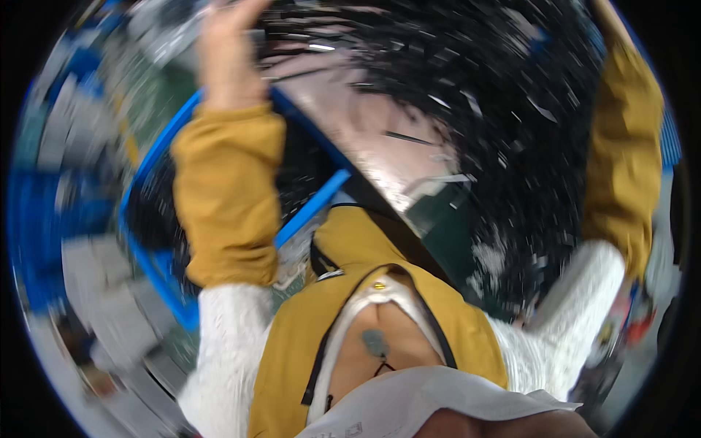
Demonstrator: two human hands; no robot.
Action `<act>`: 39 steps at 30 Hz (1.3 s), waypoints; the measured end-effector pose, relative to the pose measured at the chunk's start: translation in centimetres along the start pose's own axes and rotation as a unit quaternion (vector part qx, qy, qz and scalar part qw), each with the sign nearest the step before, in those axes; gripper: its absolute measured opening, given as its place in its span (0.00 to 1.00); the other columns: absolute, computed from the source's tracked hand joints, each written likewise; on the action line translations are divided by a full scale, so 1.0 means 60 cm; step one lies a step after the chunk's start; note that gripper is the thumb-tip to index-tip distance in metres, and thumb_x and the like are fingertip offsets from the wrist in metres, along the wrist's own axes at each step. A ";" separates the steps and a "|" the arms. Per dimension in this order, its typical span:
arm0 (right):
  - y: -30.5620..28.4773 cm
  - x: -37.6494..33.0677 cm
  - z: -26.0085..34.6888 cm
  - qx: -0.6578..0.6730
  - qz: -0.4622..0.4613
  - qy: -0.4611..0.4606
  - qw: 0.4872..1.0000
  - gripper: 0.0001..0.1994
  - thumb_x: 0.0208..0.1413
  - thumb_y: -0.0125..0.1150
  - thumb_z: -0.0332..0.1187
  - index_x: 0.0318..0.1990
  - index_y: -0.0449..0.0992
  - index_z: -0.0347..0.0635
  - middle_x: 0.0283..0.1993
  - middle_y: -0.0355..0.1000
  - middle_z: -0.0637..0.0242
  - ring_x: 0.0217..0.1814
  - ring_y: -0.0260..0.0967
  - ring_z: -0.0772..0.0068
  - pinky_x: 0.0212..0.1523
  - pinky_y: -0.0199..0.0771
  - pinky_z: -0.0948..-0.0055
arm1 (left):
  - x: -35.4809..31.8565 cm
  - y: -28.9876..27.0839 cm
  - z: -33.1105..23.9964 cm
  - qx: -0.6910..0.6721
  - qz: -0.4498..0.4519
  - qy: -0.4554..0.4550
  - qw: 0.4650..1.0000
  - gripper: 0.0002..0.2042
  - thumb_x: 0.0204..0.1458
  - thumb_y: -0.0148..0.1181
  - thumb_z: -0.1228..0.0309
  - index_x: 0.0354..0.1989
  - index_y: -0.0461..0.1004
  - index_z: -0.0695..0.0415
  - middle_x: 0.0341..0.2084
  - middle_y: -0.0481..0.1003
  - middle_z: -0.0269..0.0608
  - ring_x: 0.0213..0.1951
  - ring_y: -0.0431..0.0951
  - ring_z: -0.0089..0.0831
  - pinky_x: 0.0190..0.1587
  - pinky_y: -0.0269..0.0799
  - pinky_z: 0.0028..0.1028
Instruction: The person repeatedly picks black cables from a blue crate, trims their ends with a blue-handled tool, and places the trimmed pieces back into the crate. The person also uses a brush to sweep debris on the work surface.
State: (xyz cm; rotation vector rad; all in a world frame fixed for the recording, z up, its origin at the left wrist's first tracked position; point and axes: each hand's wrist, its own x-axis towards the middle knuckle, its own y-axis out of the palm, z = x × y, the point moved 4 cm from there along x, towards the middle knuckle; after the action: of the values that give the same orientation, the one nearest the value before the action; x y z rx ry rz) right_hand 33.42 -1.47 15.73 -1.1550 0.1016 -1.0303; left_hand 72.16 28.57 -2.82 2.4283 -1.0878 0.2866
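Observation:
My left hand (230, 40) reaches forward at the top left, over the far side of a blue crate (157, 142). Motion smears it and its fingers run off the upper edge, so I cannot make out a grip. At the far right only the wrist side of my right hand (613, 25) shows, beside a large heap of thin black strips (522, 146); its fingers are out of sight. The heap spreads across a pale tabletop (350, 109). More black pieces (150, 208) lie inside the crate, partly hidden by my left forearm.
A dark green piece (442, 226) sits at the near side of the heap. Blue containers (44, 226) and white boxes (109, 299) stand along the left. Clear plastic bags (164, 33) lie at the far left. The crate's rim adjoins the table edge.

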 end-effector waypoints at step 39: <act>1.103 -0.159 0.582 0.102 0.182 -0.039 0.977 0.42 0.60 0.58 0.63 0.71 0.62 0.39 0.59 0.73 0.39 0.59 0.73 0.36 0.61 0.72 0.48 | -0.069 -0.918 0.067 0.728 -0.137 -0.071 0.668 0.28 0.68 0.40 0.42 0.63 0.75 0.45 0.58 0.77 0.44 0.63 0.72 0.44 0.72 0.47 0.57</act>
State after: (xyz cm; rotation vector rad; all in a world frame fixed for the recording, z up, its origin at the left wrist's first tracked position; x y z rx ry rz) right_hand 88.05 31.42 -24.56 -0.9444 0.1366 -0.6529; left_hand 110.51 61.30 -25.74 3.9741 -0.4071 1.2783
